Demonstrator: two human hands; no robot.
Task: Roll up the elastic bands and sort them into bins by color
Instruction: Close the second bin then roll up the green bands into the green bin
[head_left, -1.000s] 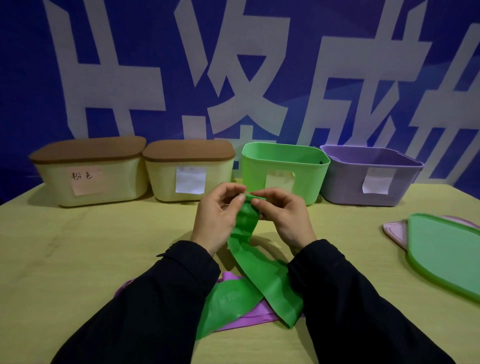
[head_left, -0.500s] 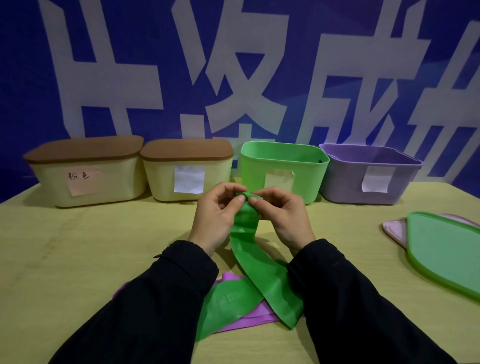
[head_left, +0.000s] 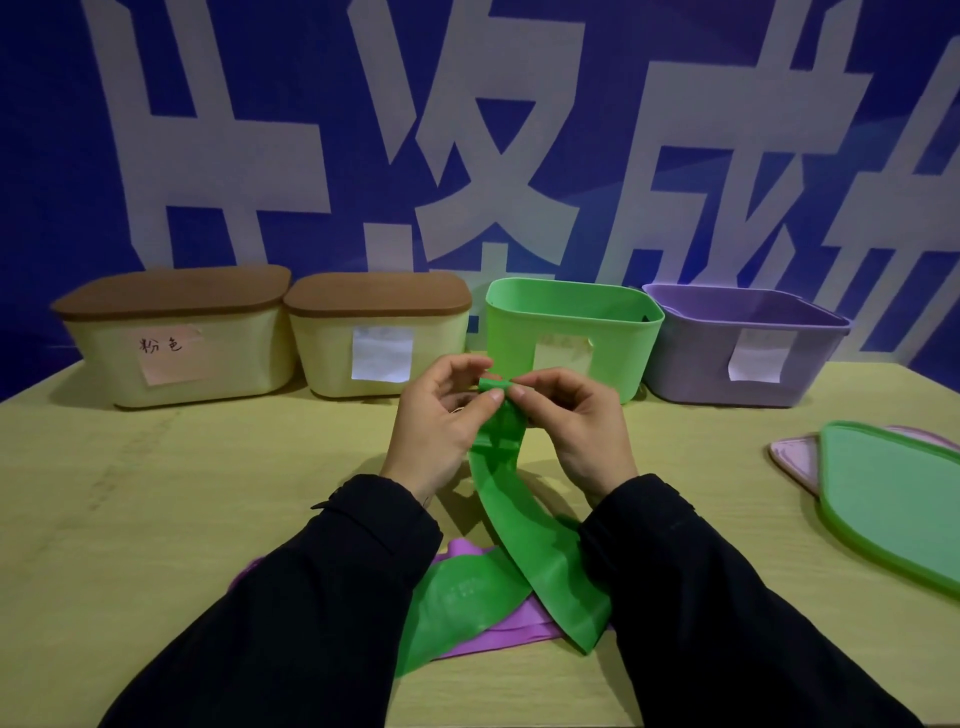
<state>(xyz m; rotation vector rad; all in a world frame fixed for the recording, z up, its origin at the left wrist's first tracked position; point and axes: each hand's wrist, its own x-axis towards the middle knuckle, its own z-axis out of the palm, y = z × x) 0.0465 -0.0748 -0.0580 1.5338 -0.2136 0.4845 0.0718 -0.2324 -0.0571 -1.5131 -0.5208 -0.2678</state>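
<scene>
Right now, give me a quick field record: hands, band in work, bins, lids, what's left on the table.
left hand: pinches green band's top end
right hand: pinches same end
green band: roll barely begun, tail trails to table
green bin: open
purple bin: open
two cream bins: brown lids on
green lid: right, overlapping a pink one
purple band: under the green

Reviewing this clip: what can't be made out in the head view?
- Inside of the lidded cream bins: brown lids cover them.
- Purple elastic band: mostly under the green elastic band and sleeves.
- White note writing: too faint.
- Pink lid: mostly under the green lid, itself cut by the right edge.
</scene>
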